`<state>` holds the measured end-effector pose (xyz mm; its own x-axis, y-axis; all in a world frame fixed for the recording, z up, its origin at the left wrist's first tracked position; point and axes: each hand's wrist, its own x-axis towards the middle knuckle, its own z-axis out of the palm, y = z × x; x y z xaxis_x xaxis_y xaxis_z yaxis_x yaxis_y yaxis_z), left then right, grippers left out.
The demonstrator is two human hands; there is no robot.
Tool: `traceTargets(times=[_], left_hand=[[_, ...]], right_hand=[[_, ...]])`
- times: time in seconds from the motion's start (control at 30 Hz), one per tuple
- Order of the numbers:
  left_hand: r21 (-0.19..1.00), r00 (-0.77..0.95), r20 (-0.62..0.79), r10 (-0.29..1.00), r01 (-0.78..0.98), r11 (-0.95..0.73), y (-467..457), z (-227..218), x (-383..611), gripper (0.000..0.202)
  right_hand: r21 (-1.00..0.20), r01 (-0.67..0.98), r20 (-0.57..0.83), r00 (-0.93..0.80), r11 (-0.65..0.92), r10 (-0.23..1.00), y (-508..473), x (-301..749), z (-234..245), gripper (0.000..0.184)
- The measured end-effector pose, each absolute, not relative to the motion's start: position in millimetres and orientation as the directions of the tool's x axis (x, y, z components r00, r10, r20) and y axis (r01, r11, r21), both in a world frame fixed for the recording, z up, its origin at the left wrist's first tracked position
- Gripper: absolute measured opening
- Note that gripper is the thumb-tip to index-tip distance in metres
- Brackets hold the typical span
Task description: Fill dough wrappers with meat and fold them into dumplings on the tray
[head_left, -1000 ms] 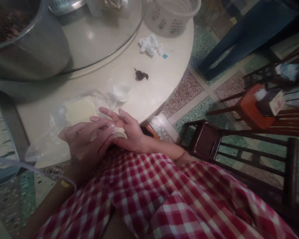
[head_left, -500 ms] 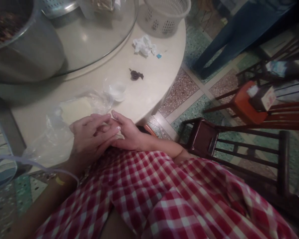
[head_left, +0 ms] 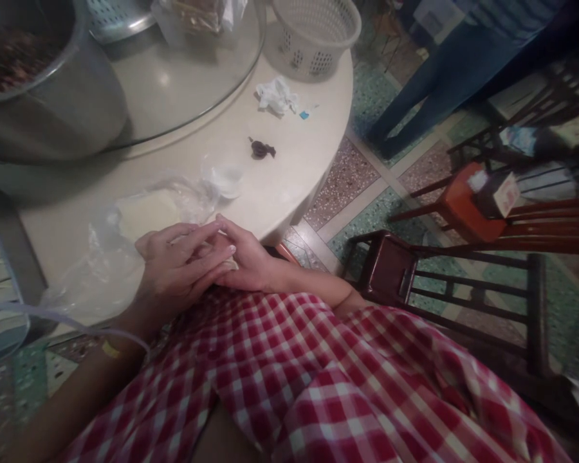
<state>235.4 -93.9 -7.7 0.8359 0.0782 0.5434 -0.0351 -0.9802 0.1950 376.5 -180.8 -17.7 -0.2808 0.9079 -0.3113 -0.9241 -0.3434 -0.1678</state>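
Observation:
Over the table's near edge my left hand [head_left: 176, 260] and my right hand [head_left: 246, 257] are pressed together, fingers curled over one another. A pale piece of dough [head_left: 231, 263] shows between them at the right palm; the fingers hide most of it. Just beyond my left hand lie thin pale dough wrappers [head_left: 147, 212] in a clear plastic bag [head_left: 96, 273]. A small white bowl [head_left: 226, 182] stands beside the bag.
A large metal pot [head_left: 53, 109] with dark chopped filling stands back left on a glass turntable [head_left: 174, 90]. A plastic basket [head_left: 318, 42], crumpled tissue [head_left: 276, 95] and small dark object [head_left: 261, 148] are on the table. Chairs [head_left: 390, 267] and a standing person [head_left: 444, 77] are right.
My fingers have shifted slightly over the dough, both hands staying together. The view has moved a little; the things on the table have not been moved.

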Motion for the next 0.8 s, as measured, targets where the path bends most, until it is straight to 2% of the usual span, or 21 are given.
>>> traceTargets(times=[0.07,0.13,0.33,0.5,0.7,0.8], left_hand=[[0.186,0.839,0.54,0.07,-0.038,-0.982,-94,-8,236,0.023],[0.201,0.828,0.555,0.072,-0.05,-0.978,-94,-9,237,0.02],[0.322,0.82,0.562,0.11,-0.094,-0.942,-94,-11,235,0.012],[0.32,0.851,0.52,0.071,-0.117,-0.94,-88,-7,237,0.018],[0.265,0.859,0.51,-0.035,-0.196,-0.944,-84,-5,246,0.01],[0.262,0.869,0.492,-0.05,-0.202,-0.944,-87,-5,252,0.014]], right_hand=[[-0.116,-0.918,-0.269,-0.339,-0.38,0.901,-179,378,-16,0.058],[-0.094,-0.922,-0.252,-0.342,-0.375,0.905,-178,380,-17,0.062],[-0.075,-0.906,-0.284,-0.381,-0.416,0.88,-180,382,-18,0.06],[-0.081,-0.912,-0.267,-0.368,-0.401,0.891,-180,382,-14,0.059],[-0.114,-0.896,-0.373,-0.362,-0.43,0.854,-176,384,-6,0.064],[-0.1,-0.9,-0.463,-0.335,-0.423,0.821,-173,383,-6,0.056]])
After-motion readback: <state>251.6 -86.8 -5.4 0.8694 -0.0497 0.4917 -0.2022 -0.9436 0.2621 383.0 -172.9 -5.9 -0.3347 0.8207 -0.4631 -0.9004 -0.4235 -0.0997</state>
